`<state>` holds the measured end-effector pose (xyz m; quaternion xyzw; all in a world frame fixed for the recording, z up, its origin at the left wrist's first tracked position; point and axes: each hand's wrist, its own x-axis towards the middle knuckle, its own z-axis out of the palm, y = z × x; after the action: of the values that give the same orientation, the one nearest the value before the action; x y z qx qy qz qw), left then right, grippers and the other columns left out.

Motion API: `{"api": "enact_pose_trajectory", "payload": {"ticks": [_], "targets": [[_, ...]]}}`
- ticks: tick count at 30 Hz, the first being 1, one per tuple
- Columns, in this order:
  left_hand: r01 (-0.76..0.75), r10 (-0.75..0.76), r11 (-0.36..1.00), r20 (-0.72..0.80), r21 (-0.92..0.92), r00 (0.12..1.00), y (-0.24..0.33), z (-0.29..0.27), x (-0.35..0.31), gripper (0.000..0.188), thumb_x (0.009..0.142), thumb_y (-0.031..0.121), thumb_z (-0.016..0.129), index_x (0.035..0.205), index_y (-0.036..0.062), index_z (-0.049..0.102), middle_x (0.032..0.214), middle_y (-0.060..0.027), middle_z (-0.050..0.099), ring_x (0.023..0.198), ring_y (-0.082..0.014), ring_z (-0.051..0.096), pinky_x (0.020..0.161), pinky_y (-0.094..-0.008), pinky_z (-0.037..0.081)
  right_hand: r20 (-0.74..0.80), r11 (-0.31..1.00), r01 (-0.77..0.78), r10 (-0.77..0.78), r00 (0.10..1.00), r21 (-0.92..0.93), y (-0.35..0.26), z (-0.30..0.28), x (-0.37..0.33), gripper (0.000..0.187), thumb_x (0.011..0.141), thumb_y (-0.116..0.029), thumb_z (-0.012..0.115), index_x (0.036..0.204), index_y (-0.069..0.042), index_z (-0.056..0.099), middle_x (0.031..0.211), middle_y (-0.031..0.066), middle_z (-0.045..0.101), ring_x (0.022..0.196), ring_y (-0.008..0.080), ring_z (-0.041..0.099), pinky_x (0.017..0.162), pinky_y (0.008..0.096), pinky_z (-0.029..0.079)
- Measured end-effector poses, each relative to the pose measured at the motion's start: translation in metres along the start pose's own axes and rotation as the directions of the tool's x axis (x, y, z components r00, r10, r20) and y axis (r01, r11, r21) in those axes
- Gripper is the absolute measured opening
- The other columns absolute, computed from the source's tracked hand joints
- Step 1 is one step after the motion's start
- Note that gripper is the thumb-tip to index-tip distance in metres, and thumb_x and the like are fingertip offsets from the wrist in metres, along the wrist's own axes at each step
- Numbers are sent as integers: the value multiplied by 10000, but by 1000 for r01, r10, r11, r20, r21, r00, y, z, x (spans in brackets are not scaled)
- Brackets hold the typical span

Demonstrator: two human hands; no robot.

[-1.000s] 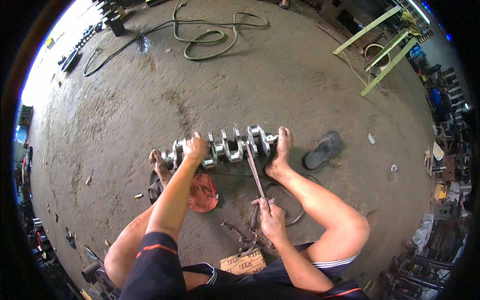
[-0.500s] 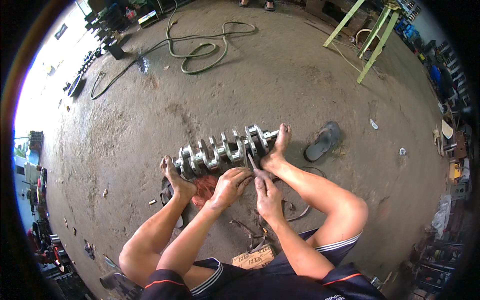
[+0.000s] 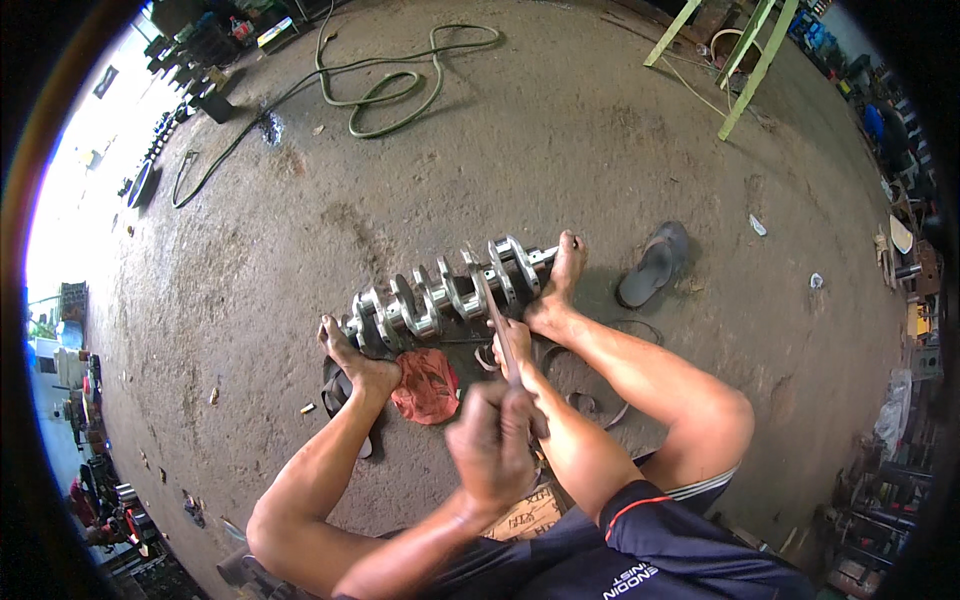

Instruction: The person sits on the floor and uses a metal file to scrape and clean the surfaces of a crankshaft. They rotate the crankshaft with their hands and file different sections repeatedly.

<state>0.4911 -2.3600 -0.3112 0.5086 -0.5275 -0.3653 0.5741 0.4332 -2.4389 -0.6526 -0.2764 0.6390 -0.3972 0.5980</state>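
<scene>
Left hand point(image 3: 492, 446) back, near cardboard box point(image 3: 527, 517)

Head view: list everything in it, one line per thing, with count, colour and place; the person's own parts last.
crankshaft: one, shiny metal, on the floor between the feet
long tool: one, metal, tip on the crankshaft
rag: one, red, beside the left foot
sandal: one, grey, right of the crankshaft
hose: one, green, coiled at top
frame: one, pale green, top right
cardboard piece: one, brown, under the arms
left hand: grip on the tool, blurred
right hand: on the tool near the crankshaft
</scene>
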Motion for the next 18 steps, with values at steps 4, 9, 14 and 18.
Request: {"api": "enact_pose_trajectory", "payload": {"ticks": [4, 9, 14, 18], "targets": [[449, -429, 871, -135, 198, 893, -69, 19, -65, 168, 989, 148, 508, 914, 2, 547, 584, -116, 548, 507, -160, 571, 478, -336, 439, -11, 964, 58, -63, 998, -261, -14, -26, -55, 347, 958, -283, 477, 900, -12, 685, 757, 194, 661, 683, 332, 640, 642, 413, 491], [418, -355, 868, -252, 269, 900, -156, 29, -54, 247, 993, 205, 487, 875, -8, 528, 625, -186, 550, 536, -275, 556, 532, -396, 442, 35, 944, 218, -216, 976, -247, -46, -49, -140, 288, 987, -221, 480, 918, 7, 642, 691, 167, 623, 608, 253, 582, 591, 373, 462], [488, -421, 813, -257, 318, 870, -176, 37, -14, 271, 997, 226, 493, 861, -7, 522, 611, -178, 536, 526, -256, 542, 526, -400, 428, -9, 918, 184, -200, 980, -351, -70, -69, -196, 290, 997, -239, 512, 840, -14, 606, 587, -39, 438, 508, 70, 418, 462, 261, 341], [485, -419, 833, -266, 268, 868, -223, 42, 2, 277, 1002, 235, 490, 867, -5, 514, 606, -146, 550, 525, -211, 529, 524, -380, 433, 54, 999, -37, 39, 998, -35, -87, -86, -236, 238, 1015, -200, 489, 927, -18, 613, 572, -56, 389, 480, 45, 369, 434, 233, 318]]}}
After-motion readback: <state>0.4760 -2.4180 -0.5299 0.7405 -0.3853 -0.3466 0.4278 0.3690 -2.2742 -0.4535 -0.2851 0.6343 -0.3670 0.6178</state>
